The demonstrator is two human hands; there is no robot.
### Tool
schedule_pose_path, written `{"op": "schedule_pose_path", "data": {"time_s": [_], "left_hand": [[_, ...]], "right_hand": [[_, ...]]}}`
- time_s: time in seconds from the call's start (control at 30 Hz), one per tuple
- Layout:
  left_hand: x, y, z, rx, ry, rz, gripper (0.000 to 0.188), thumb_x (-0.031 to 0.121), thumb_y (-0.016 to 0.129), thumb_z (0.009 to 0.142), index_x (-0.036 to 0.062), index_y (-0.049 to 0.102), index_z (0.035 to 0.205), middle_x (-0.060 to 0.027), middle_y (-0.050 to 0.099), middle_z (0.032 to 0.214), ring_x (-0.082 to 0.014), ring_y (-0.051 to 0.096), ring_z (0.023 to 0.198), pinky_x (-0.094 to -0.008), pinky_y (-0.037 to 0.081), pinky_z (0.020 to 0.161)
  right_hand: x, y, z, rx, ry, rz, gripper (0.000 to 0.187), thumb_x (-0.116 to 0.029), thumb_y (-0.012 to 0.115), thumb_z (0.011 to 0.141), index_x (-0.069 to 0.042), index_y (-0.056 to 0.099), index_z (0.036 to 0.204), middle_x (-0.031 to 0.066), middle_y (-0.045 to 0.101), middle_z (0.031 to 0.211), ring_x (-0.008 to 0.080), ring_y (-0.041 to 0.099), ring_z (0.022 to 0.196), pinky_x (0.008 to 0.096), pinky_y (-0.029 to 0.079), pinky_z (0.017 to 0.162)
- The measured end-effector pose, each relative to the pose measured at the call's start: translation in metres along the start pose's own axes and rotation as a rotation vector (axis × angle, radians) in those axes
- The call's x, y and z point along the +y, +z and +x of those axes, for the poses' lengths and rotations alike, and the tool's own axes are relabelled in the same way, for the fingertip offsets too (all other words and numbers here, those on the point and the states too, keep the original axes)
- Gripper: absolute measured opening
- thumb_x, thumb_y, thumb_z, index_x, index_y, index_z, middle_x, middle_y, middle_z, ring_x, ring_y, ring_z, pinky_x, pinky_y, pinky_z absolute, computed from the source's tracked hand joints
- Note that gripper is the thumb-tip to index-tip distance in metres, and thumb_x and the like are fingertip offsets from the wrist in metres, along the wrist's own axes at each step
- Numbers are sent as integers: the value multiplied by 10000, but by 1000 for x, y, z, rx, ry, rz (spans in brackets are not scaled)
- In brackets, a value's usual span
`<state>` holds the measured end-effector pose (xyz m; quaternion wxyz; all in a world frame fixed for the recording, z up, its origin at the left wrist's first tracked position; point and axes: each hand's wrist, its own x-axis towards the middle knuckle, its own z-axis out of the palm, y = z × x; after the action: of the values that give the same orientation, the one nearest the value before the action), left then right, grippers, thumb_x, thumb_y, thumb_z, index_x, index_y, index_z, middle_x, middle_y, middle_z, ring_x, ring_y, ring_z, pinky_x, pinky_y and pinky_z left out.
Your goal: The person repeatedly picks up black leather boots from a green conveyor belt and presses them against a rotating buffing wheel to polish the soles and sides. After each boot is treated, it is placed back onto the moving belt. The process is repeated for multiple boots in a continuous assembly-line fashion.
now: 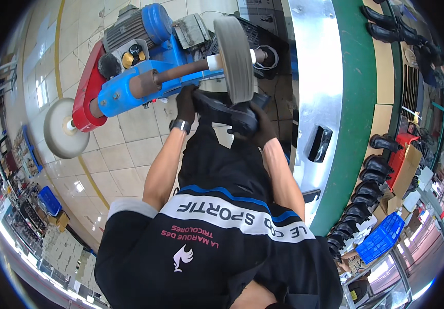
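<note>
A black shoe (216,108) is held crosswise between my two hands, below the large grey buffing wheel (234,62). The wheel's lower rim meets the shoe or hangs just over it; I cannot tell which. My left hand (186,104), in a dark glove, is closed on the shoe's left end. Around the right end, my right hand (262,126) is closed too, also gloved, its fingers partly hidden by the shoe. A shaft (183,71) runs from the wheel to the blue machine body (121,92).
A motor (137,28) and red belt guard (86,95) belong to the machine, with a second pale wheel (63,129) at its left end. To my right runs a metal ledge (314,67) beside a green conveyor (356,67). Black shoes (369,188) line its far side.
</note>
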<state>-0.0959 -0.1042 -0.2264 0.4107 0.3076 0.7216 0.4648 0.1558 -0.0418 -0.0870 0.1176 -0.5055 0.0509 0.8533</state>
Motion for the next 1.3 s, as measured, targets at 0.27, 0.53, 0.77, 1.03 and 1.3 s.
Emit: {"op": "schedule_pose_path", "data": {"time_s": [0.27, 0.53, 0.77, 1.03, 1.3], "left_hand": [[150, 8, -39, 254, 397, 550, 107, 132, 645, 816, 44, 697, 785, -137, 678, 771, -281, 667, 684, -376, 511, 598], [245, 58, -28, -170, 995, 707, 83, 145, 712, 775, 113, 689, 702, -54, 613, 618, -220, 622, 573, -351, 496, 503], [255, 101, -14, -640, 1348, 773, 47, 167, 708, 711, 143, 679, 740, -36, 641, 719, -233, 629, 655, -370, 502, 510], [228, 107, -88, -1430, 1558, 610, 163, 240, 657, 780, 92, 677, 845, -109, 641, 864, -280, 628, 826, -427, 522, 740], [130, 35, -98, -182, -568, -270, 549, 480, 465, 960, 65, 536, 1313, -163, 575, 1270, -319, 585, 1130, -508, 451, 938]], "right_hand": [[12, -43, 6, 194, -69, -149, 507, -570, 587, 890, -170, 608, 1202, 60, 681, 1105, 252, 670, 897, 599, 533, 716], [71, -62, 55, 5, -100, 236, 408, -425, 532, 958, -175, 544, 1279, 15, 601, 1256, 252, 572, 1165, 589, 512, 839], [64, -17, 28, 33, -885, -1136, 623, -372, 764, 778, -179, 516, 1316, 17, 586, 1283, 203, 561, 1184, 424, 481, 985], [45, -23, -32, 135, -809, -645, 452, -399, 706, 816, -133, 629, 1174, 51, 644, 1136, 198, 629, 1023, 361, 497, 945], [59, -19, -37, -130, -140, 211, 275, -180, 673, 827, -15, 659, 1046, 104, 702, 1002, 202, 685, 872, 330, 557, 840]]}}
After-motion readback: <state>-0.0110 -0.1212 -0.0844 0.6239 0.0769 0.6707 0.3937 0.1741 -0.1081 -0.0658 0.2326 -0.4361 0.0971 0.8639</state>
